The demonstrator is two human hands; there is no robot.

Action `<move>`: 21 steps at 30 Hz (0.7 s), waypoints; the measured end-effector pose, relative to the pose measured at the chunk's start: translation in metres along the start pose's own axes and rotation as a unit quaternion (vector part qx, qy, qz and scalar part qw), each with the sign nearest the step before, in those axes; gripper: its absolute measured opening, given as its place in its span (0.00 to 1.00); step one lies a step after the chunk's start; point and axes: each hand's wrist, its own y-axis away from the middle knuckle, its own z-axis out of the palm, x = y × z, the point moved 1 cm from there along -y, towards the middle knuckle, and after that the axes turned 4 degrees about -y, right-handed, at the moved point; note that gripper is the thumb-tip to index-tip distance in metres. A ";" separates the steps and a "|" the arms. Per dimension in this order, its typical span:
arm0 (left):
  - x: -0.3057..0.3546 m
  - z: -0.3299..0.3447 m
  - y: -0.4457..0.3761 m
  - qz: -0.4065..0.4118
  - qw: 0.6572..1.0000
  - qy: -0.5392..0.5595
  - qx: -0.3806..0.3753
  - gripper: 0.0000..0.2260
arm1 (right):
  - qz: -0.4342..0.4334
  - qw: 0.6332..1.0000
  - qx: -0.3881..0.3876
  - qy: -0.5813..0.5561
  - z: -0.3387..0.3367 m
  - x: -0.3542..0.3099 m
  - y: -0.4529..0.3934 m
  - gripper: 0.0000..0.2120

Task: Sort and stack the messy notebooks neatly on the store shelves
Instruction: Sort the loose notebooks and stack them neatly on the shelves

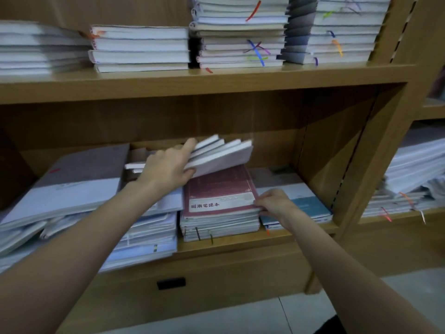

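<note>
On the lower shelf (pixel 240 239) my left hand (pixel 168 167) grips a tilted bundle of several pale notebooks (pixel 224 153), lifted above a middle stack. On top of that stack (pixel 219 225) lies a red-covered notebook (pixel 216 189). My right hand (pixel 274 203) pinches the right front corner of the red notebook. Left of the stack sits a messy, slanting heap of white and grey notebooks (pixel 72 189). To the right, a low pile with a blue-covered notebook (pixel 310 206) lies partly under my right wrist.
The upper shelf (pixel 192 80) carries several neat stacks of notebooks with coloured ribbons (pixel 240 39). A wooden upright (pixel 375 153) bounds the bay on the right; beyond it is another shelf with untidy notebooks (pixel 414 169). Below the shelf are a cabinet front and tiled floor (pixel 240 317).
</note>
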 end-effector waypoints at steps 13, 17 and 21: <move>-0.002 0.004 0.007 0.006 1.000 -0.008 0.008 0.20 | -0.123 0.979 0.118 0.112 0.012 -0.018 0.008 0.10; -0.004 0.005 0.007 0.015 1.000 -0.002 0.017 0.20 | -0.160 0.984 0.071 -0.038 0.004 -0.035 0.018 0.15; -0.008 0.003 0.005 0.013 1.000 0.002 0.009 0.20 | -0.163 0.980 -0.013 -0.111 0.009 -0.041 0.026 0.27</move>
